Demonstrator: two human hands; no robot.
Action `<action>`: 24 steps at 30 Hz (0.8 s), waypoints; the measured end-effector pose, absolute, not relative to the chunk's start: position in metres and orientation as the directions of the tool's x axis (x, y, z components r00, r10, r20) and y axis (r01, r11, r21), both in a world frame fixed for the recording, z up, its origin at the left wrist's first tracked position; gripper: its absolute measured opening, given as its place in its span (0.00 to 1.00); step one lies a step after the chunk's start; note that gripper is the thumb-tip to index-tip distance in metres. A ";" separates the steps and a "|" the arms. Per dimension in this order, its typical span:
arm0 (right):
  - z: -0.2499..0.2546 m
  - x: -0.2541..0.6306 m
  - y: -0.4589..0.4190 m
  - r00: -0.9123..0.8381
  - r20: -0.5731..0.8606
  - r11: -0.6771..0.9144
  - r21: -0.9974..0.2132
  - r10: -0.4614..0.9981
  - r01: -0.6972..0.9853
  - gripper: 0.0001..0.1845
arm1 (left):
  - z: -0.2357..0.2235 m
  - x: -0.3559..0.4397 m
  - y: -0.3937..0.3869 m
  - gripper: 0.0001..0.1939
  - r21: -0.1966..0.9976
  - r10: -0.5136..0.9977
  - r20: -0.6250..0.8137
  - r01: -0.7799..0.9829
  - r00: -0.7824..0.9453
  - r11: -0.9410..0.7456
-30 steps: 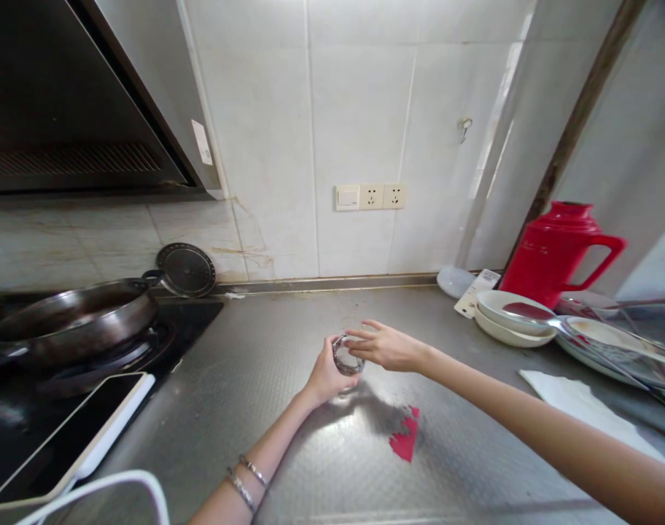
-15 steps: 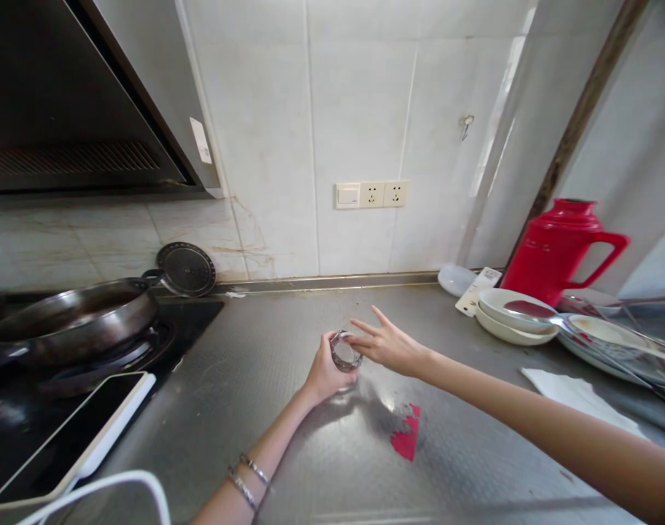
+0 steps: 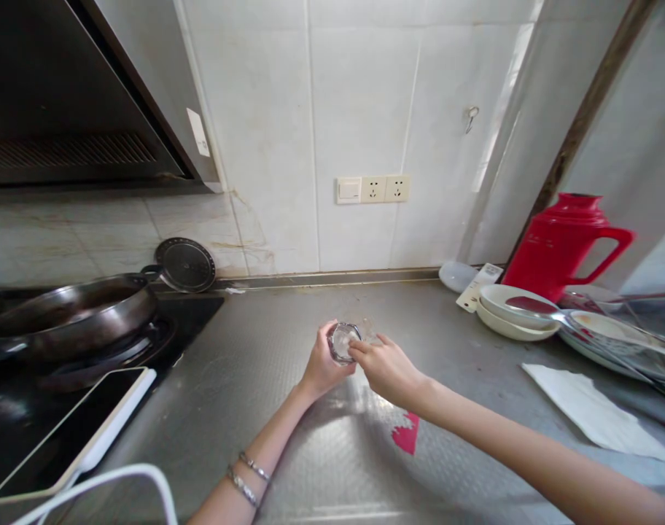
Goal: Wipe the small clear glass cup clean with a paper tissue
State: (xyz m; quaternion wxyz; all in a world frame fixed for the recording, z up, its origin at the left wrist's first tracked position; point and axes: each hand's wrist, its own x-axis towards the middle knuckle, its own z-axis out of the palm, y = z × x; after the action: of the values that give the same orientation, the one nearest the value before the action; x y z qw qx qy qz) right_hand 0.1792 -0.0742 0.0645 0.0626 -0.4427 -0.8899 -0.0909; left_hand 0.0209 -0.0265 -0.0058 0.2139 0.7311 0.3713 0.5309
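Above the middle of the steel counter, my left hand (image 3: pixel 328 364) is wrapped round a small clear glass jar (image 3: pixel 343 341), its round mouth tilted up toward me. My right hand (image 3: pixel 390 368) is closed at the jar's right rim, thumb and fingers drawn together. A faint see-through patch (image 3: pixel 370 329) shows just beyond those fingers; what it is I cannot make out. On the counter below my right hand lies a torn pink-red patch (image 3: pixel 406 434).
At left, a steel pan (image 3: pixel 81 313) sits on the black cooktop, with a phone (image 3: pixel 73 437) and white cable in front. At right stand a red thermos (image 3: pixel 556 244), stacked white bowls (image 3: pixel 515 324), plates and a white napkin (image 3: pixel 595 408). A round black disc (image 3: pixel 184 265) leans on the wall.
The fingers of my right hand, spread at the jar's mouth before, have curled closed at its right rim. My left hand keeps its hold on the jar.
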 end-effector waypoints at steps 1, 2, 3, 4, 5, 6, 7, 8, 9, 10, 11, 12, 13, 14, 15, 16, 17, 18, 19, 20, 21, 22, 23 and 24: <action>0.063 0.177 -0.077 -0.574 0.204 0.577 0.053 0.793 0.815 0.22 | -0.007 0.021 -0.027 0.42 0.700 0.762 0.629 0.313 0.154 -0.642; 0.061 0.175 -0.079 -0.544 0.219 0.558 -0.002 0.810 0.830 0.22 | -0.008 0.020 -0.027 0.43 0.696 0.754 0.640 0.305 0.146 -0.650; 0.060 0.173 -0.082 -0.514 0.233 0.540 -0.062 0.825 0.839 0.23 | -0.009 0.020 -0.027 0.44 0.694 0.747 0.650 0.295 0.135 -0.657; 0.058 0.172 -0.084 -0.486 0.250 0.526 -0.127 0.837 0.841 0.24 | -0.009 0.020 -0.027 0.44 0.691 0.740 0.661 0.285 0.121 -0.664; 0.055 0.171 -0.085 -0.464 0.271 0.521 -0.196 0.843 0.831 0.25 | -0.010 0.021 -0.027 0.45 0.688 0.733 0.672 0.274 0.108 -0.672; 0.053 0.170 -0.086 -0.448 0.299 0.525 -0.268 0.842 0.808 0.26 | -0.011 0.021 -0.027 0.46 0.685 0.724 0.683 0.262 0.096 -0.680; 0.051 0.170 -0.086 -0.440 0.335 0.542 -0.338 0.833 0.769 0.26 | -0.011 0.022 -0.027 0.46 0.681 0.717 0.692 0.248 0.088 -0.688; 0.049 0.170 -0.085 -0.439 0.375 0.570 -0.400 0.817 0.718 0.25 | -0.011 0.022 -0.026 0.46 0.680 0.711 0.699 0.235 0.080 -0.695; 0.048 0.171 -0.083 -0.440 0.414 0.599 -0.448 0.797 0.664 0.23 | -0.011 0.023 -0.026 0.45 0.679 0.706 0.704 0.224 0.072 -0.699; 0.046 0.172 -0.081 -0.444 0.446 0.627 -0.481 0.777 0.613 0.21 | -0.012 0.023 -0.025 0.45 0.679 0.705 0.707 0.217 0.064 -0.701; 0.045 0.174 -0.078 -0.453 0.470 0.651 -0.500 0.758 0.571 0.20 | -0.012 0.024 -0.025 0.44 0.680 0.704 0.708 0.214 0.059 -0.701; 0.044 0.175 -0.076 -0.465 0.484 0.671 -0.504 0.741 0.544 0.18 | -0.013 0.024 -0.024 0.44 0.679 0.703 0.708 0.215 0.058 -0.702; 0.043 0.177 -0.074 -0.477 0.492 0.684 -0.498 0.729 0.532 0.16 | -0.013 0.024 -0.024 0.44 0.678 0.702 0.709 0.215 0.059 -0.703; 0.042 0.179 -0.071 -0.487 0.493 0.692 -0.484 0.721 0.536 0.14 | -0.014 0.024 -0.024 0.45 0.676 0.701 0.710 0.215 0.067 -0.705; 0.042 0.181 -0.070 -0.497 0.488 0.695 -0.461 0.718 0.551 0.13 | -0.015 0.025 -0.024 0.45 0.674 0.699 0.711 0.211 0.075 -0.708; 0.042 0.183 -0.068 -0.505 0.482 0.696 -0.433 0.716 0.573 0.12 | -0.016 0.025 -0.024 0.45 0.673 0.698 0.711 0.206 0.084 -0.710; 0.043 0.185 -0.068 -0.512 0.476 0.694 -0.400 0.715 0.598 0.11 | -0.016 0.025 -0.024 0.45 0.673 0.696 0.712 0.199 0.087 -0.713; 0.044 0.186 -0.067 -0.522 0.471 0.695 -0.363 0.711 0.620 0.11 | -0.017 0.025 -0.025 0.44 0.674 0.696 0.713 0.189 0.087 -0.714; 0.045 0.187 -0.067 -0.536 0.466 0.699 -0.323 0.704 0.637 0.11 | -0.017 0.025 -0.025 0.44 0.678 0.698 0.711 0.180 0.086 -0.713; 0.047 0.187 -0.067 -0.556 0.459 0.707 -0.280 0.693 0.650 0.11 | -0.017 0.026 -0.025 0.44 0.686 0.704 0.705 0.172 0.085 -0.707; 0.050 0.187 -0.067 -0.578 0.451 0.715 -0.235 0.680 0.658 0.11 | -0.017 0.026 -0.025 0.44 0.697 0.715 0.695 0.169 0.083 -0.697; 0.052 0.187 -0.068 -0.602 0.440 0.724 -0.191 0.666 0.663 0.11 | -0.016 0.026 -0.025 0.44 0.710 0.727 0.682 0.167 0.080 -0.684; 0.055 0.187 -0.068 -0.625 0.425 0.731 -0.149 0.655 0.666 0.11 | -0.015 0.026 -0.026 0.44 0.723 0.740 0.669 0.166 0.077 -0.671; 0.058 0.188 -0.067 -0.643 0.408 0.734 -0.111 0.648 0.669 0.11 | -0.014 0.026 -0.026 0.44 0.733 0.749 0.659 0.162 0.077 -0.661</action>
State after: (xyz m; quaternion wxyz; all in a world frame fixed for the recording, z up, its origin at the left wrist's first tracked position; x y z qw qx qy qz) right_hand 0.1877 -0.0672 0.0579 0.2152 -0.3635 -0.9061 -0.0251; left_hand 0.0261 -0.0257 -0.0139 0.2468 0.6911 0.3294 0.5942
